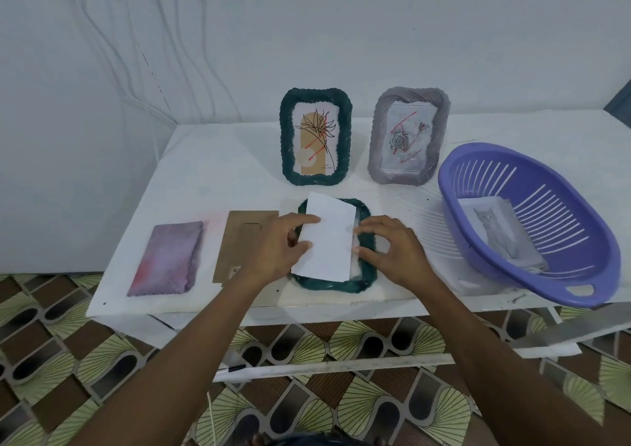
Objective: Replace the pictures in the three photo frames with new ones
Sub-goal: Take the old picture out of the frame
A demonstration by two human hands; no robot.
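A dark green photo frame (367,276) lies face down near the table's front edge. A white picture (327,241) rests blank side up across its back opening, slightly tilted. My left hand (280,251) pinches the picture's left edge. My right hand (392,251) presses fingertips on its right edge and on the frame's rim. A second green frame (285,131) stands upright behind, showing a line-drawn flower. A grey frame (377,138) stands to its right with a rose picture. The brown backing board (239,241) lies left of my left hand.
A purple slotted basket (577,268) sits at the right, holding a stack of pictures (498,230) with a cat on top. A pink-purple cloth (167,258) lies at the left. The white table (211,165) stands against a white wall. Patterned floor lies below.
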